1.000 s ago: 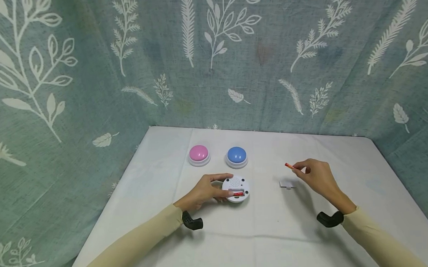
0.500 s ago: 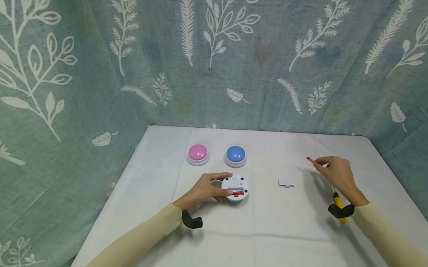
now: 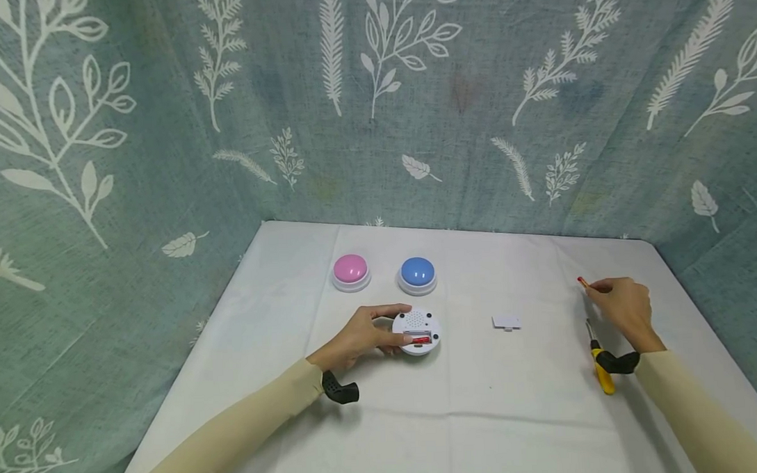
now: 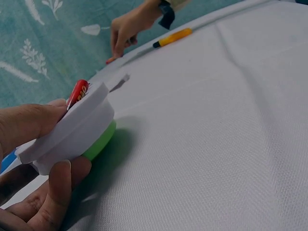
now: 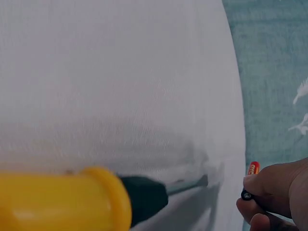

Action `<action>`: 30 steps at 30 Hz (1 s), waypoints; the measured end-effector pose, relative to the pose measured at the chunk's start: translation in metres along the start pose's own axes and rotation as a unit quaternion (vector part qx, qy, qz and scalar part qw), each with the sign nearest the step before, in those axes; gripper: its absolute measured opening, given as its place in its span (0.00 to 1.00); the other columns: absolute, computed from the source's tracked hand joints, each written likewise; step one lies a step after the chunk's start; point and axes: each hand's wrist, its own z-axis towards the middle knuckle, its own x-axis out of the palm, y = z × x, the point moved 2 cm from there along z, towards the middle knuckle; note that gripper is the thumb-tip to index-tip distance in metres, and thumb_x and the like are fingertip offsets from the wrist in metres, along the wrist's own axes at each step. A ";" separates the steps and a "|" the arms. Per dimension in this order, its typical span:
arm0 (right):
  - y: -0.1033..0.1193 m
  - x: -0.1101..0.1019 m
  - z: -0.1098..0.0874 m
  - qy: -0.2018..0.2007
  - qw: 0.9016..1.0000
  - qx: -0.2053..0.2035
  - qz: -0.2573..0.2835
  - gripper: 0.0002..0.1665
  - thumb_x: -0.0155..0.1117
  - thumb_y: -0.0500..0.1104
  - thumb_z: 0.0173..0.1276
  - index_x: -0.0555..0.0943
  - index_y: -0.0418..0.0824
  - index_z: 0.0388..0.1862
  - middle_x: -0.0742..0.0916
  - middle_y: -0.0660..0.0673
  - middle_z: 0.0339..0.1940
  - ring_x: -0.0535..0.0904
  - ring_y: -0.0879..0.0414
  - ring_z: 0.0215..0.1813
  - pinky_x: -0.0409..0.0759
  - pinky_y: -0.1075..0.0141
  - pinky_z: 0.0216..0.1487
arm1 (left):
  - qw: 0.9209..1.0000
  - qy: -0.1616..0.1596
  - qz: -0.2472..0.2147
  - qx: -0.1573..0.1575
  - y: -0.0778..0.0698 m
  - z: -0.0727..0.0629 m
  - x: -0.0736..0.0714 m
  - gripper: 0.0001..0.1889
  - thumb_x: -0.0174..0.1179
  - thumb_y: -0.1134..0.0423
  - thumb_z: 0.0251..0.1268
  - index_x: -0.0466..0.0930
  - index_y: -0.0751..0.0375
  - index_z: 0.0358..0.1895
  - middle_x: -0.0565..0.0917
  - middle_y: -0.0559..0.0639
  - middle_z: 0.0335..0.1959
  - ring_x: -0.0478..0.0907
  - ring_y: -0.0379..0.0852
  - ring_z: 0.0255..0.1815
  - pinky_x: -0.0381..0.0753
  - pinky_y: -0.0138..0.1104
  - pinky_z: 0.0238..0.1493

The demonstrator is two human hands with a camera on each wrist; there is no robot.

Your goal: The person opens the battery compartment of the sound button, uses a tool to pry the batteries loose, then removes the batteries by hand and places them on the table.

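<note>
My left hand [image 3: 360, 338] grips a round white push button [image 3: 415, 321], turned underside up, with its green dome [image 4: 102, 140] facing down. Its battery compartment is uncovered. One red battery [image 3: 422, 340] lies inside, and in the left wrist view the thumb is right at its end. Over at the right of the table, my right hand [image 3: 621, 304] pinches a second red battery [image 3: 582, 281] between thumb and fingers. The right wrist view shows its red end [image 5: 253, 168] past the thumb. Just below that hand lies a screwdriver [image 3: 602, 373] with a yellow handle.
A small white battery cover [image 3: 506, 322] lies between the two hands. Farther back stand a pink push button [image 3: 350, 269] and a blue push button [image 3: 417, 273], domes up. The white-covered table [image 3: 423, 437] backs onto a green leaf-patterned curtain [image 3: 473, 66].
My right hand has carried its battery to the right, away from the held button and past the cover. The screwdriver has come into sight. My left hand has stayed in place.
</note>
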 end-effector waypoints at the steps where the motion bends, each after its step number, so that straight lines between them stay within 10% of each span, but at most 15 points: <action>1: -0.003 0.000 0.001 0.002 1.000 0.009 -0.001 0.20 0.66 0.43 0.72 0.85 0.23 0.47 0.88 0.28 0.41 0.78 0.43 0.33 0.72 0.62 0.25 | 1.000 0.000 0.000 0.000 0.000 0.000 0.000 0.34 0.82 0.60 0.51 0.82 0.43 0.65 0.81 0.57 0.58 0.88 0.55 0.34 0.87 0.41 0.36; 15: -0.019 0.003 0.007 0.005 0.996 0.087 -0.021 0.19 0.66 0.43 0.71 0.86 0.24 0.45 0.87 0.28 0.40 0.79 0.40 0.36 0.73 0.60 0.26 | 1.000 0.004 -0.009 -0.002 0.000 0.002 0.000 0.34 0.82 0.60 0.51 0.82 0.42 0.65 0.81 0.56 0.59 0.88 0.54 0.35 0.87 0.40 0.36; 30: -0.016 0.008 0.006 0.006 0.998 0.059 -0.029 0.20 0.70 0.42 0.70 0.85 0.21 0.43 0.87 0.26 0.41 0.77 0.34 0.43 0.73 0.47 0.40 | 1.000 0.005 -0.015 -0.006 0.001 0.001 0.000 0.34 0.82 0.61 0.51 0.82 0.43 0.65 0.83 0.58 0.54 0.88 0.53 0.33 0.86 0.39 0.35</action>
